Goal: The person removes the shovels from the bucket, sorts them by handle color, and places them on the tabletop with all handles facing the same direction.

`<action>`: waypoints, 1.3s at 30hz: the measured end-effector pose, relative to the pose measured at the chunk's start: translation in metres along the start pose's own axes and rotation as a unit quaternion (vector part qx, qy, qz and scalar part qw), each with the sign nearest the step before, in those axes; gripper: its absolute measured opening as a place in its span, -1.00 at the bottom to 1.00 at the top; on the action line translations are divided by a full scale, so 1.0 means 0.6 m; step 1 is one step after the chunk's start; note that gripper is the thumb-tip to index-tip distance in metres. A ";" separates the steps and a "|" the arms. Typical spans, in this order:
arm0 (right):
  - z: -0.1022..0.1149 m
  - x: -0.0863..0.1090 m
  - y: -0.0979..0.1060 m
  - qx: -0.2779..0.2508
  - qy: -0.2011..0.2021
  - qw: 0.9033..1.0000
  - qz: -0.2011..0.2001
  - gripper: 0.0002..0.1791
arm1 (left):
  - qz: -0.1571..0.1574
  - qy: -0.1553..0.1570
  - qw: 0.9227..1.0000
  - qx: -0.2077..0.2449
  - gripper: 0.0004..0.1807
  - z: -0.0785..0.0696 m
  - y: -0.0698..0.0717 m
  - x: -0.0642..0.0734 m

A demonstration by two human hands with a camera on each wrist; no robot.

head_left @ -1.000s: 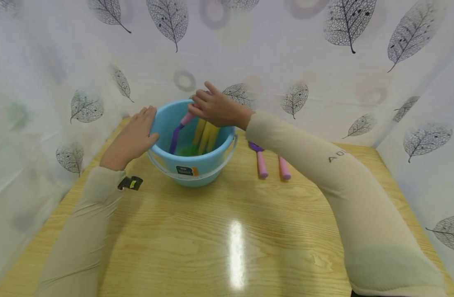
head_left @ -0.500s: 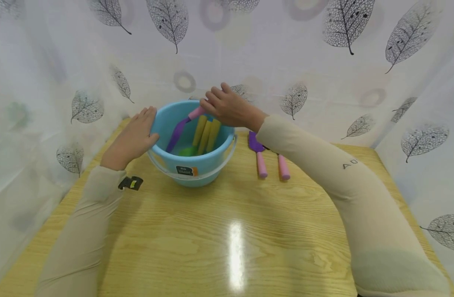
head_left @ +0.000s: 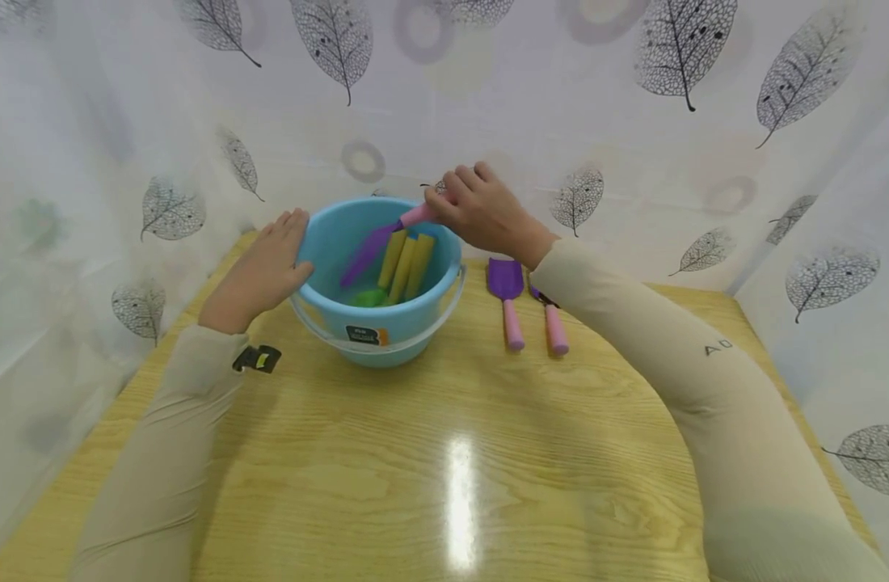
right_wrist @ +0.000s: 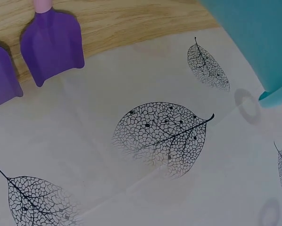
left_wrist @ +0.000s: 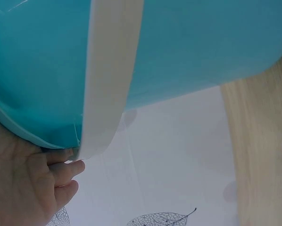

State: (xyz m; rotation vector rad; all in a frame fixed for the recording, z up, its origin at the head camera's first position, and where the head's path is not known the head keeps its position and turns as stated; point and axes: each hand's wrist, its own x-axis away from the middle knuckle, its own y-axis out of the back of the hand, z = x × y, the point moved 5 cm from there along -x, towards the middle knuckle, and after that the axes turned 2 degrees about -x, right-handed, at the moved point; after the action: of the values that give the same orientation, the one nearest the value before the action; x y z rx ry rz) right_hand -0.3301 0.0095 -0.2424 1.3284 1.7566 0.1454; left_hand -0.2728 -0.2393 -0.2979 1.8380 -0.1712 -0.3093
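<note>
A light-blue bucket (head_left: pixel 382 356) with a white handle stands on the table. My left hand (head_left: pixel 259 271) rests against its left side, fingers fairly straight along the outside and thumb at the rim; in the left wrist view its fingertips touch near the bucket handle's joint. My right hand (head_left: pixel 488 206) grips the pink handle of a purple toy shovel (head_left: pixel 368 255) over the bucket's right rim. The shovel's blade hangs tilted inside the bucket. Several yellow handles (head_left: pixel 403 271) and a green piece (head_left: pixel 369 298) lie in the bucket too. The right wrist view shows neither the right hand nor its shovel.
To the right of the bucket lie a purple toy shovel (head_left: pixel 506 279) with a pink handle and a second pink-handled tool (head_left: pixel 556 330), partly hidden by the right sleeve. A white leaf-print curtain (head_left: pixel 488 105) closes in the wooden table (head_left: pixel 372 469) at the back and sides.
My right hand has moved right, drawing the shovel's handle across the bucket and tilting it flatter, so more of the purple blade shows. My left hand stays at the rim.
</note>
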 end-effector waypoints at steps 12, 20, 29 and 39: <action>-0.007 0.028 0.026 0.032 -0.062 0.996 -0.049 -0.81 | -0.003 0.002 1.000 0.002 -0.24 0.004 -0.004 -0.002; -0.010 0.048 0.035 0.011 -0.112 0.992 -0.050 -0.72 | -0.001 0.004 1.000 0.008 -0.24 0.004 -0.004 -0.001; -0.020 0.077 0.041 0.010 -0.153 0.988 -0.022 -0.61 | -0.003 0.003 1.000 0.007 -0.24 0.002 -0.003 -0.001; -0.034 0.115 0.048 0.025 -0.212 0.977 0.028 -0.63 | -0.008 0.000 1.000 0.002 -0.24 0.004 -0.005 -0.001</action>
State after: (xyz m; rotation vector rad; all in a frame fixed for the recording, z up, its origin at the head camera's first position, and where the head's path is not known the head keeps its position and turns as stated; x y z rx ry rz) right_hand -0.3251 0.0857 -0.2541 1.3307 1.3698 -0.1453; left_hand -0.2744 -0.2406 -0.3010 1.8446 -0.1580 -0.3206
